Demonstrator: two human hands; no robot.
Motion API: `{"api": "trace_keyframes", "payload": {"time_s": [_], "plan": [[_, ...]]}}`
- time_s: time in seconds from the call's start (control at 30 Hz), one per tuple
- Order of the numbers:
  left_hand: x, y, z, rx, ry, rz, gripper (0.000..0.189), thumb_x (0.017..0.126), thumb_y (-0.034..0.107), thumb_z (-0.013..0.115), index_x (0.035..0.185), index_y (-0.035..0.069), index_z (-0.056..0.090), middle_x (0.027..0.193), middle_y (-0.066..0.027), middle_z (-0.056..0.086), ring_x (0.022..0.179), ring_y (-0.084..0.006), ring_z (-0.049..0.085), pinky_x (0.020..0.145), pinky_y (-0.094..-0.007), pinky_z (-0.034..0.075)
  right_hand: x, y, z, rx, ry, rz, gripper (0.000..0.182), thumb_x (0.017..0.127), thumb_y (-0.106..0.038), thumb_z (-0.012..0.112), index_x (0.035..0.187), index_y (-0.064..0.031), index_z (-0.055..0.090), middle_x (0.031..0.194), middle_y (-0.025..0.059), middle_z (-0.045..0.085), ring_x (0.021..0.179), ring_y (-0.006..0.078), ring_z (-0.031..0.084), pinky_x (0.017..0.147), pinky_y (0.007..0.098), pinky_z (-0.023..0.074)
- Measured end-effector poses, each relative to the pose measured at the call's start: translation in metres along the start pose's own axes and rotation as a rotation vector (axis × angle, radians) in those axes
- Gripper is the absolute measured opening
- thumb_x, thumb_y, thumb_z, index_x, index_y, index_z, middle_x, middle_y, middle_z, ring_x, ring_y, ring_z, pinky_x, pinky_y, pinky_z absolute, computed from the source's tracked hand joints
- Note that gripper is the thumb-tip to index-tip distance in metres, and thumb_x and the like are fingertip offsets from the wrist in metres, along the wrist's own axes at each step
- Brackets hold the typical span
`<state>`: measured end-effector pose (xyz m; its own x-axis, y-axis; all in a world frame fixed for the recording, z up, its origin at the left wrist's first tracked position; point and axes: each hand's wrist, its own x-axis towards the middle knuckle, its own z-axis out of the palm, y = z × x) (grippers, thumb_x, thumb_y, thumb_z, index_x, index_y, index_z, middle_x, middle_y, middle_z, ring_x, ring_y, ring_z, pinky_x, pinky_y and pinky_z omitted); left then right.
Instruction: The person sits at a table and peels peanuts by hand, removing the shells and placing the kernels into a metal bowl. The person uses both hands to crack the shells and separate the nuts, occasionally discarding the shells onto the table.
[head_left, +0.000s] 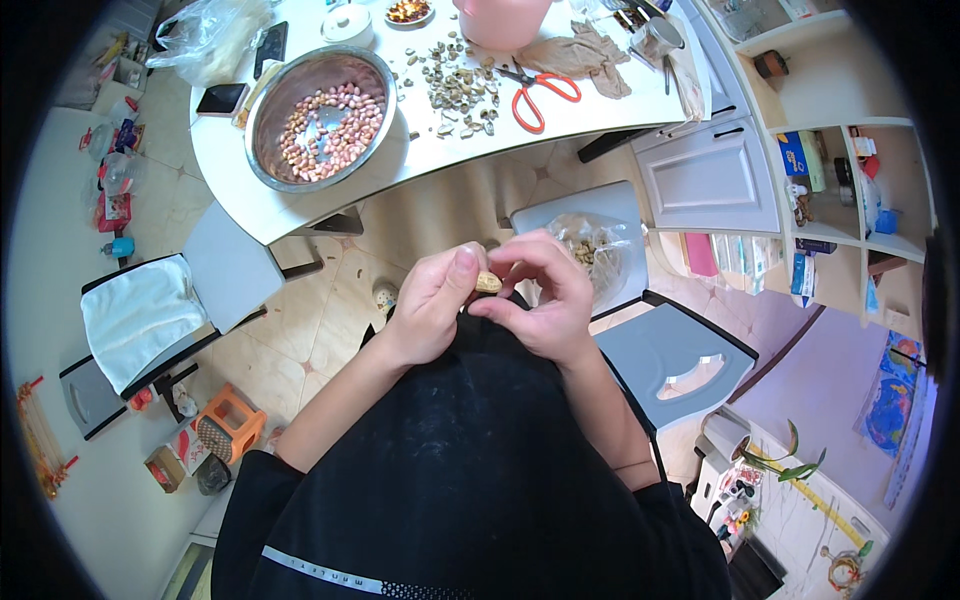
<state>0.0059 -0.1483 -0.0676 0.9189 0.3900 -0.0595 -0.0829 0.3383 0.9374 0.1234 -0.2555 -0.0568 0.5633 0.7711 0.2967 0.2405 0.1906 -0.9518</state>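
My left hand (439, 300) pinches an unshelled peanut (488, 283) between thumb and fingers, in front of my black top. Beside its other end is my right hand (551, 300), thumb and fingers curved and apart; whether a fingertip touches the shell is unclear. Shelled peanuts with pinkish skins (352, 135) lie in a large metal bowl (259, 161) on the white table. Below the table's edge, a clear plastic bag (611, 277) of unshelled peanuts rests on a grey chair seat, partly hidden by my right hand.
On the table (442, 154) are scattered shell pieces (457, 82), red-handled scissors (536, 97), a brown cloth (577, 56), a pink container (499, 22), a lidded white pot (347, 26) and a phone (222, 99). A chair bearing a white towel (142, 315) stands left. Shelves (825, 75) line the right.
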Motion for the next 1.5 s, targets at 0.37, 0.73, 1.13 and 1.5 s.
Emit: {"api": "trace_keyframes", "payload": {"time_s": [0.37,0.73,1.13,1.5], "plan": [[-0.025,0.018,-0.006,0.091,0.019,0.122,0.061,0.094,0.062,0.039,0.092,0.002,0.054,0.084,-0.0041,0.05,0.073,-0.0133,0.05,0.065,-0.0254,0.041,-0.006,-0.012,0.027,-0.138,0.024,-0.166,0.032,0.072,-0.011,0.081,0.102,-0.0056,0.072,0.089,0.0062,0.058,0.066,0.0122,0.056,0.053,0.0235,0.0438],[-0.028,0.032,-0.02,0.875,0.068,0.801,0.055,0.076,0.053,0.063,0.059,0.005,0.046,0.056,-0.0078,0.037,0.045,-0.0244,0.04,0.041,-0.0345,0.027,-0.021,-0.048,0.039,-0.353,-0.254,-0.314,0.018,0.072,-0.014,0.075,0.087,-0.0053,0.068,0.067,0.0051,0.06,0.051,0.0198,0.058,0.044,0.0293,0.0437],[-0.034,0.02,-0.018,0.709,-0.021,0.822,0.064,0.078,0.062,0.063,0.054,0.007,0.042,0.052,-0.007,0.036,0.043,-0.0244,0.04,0.04,-0.0343,0.03,-0.036,-0.049,0.043,-0.29,-0.191,-0.302,0.014,0.072,-0.011,0.074,0.083,-0.0044,0.068,0.062,0.0051,0.058,0.049,0.0212,0.057,0.043,0.0286,0.0439],[-0.036,0.033,-0.018,0.681,-0.011,0.365,0.045,0.094,0.037,0.054,0.066,0.002,0.051,0.061,-0.0106,0.046,0.054,-0.0275,0.047,0.05,-0.0362,0.036,-0.015,-0.053,0.017,-0.569,-0.295,-0.162,0.027,0.071,-0.026,0.079,0.078,-0.008,0.06,0.068,0.0064,0.058,0.061,0.0258,0.06,0.052,0.0353,0.0456]]}}
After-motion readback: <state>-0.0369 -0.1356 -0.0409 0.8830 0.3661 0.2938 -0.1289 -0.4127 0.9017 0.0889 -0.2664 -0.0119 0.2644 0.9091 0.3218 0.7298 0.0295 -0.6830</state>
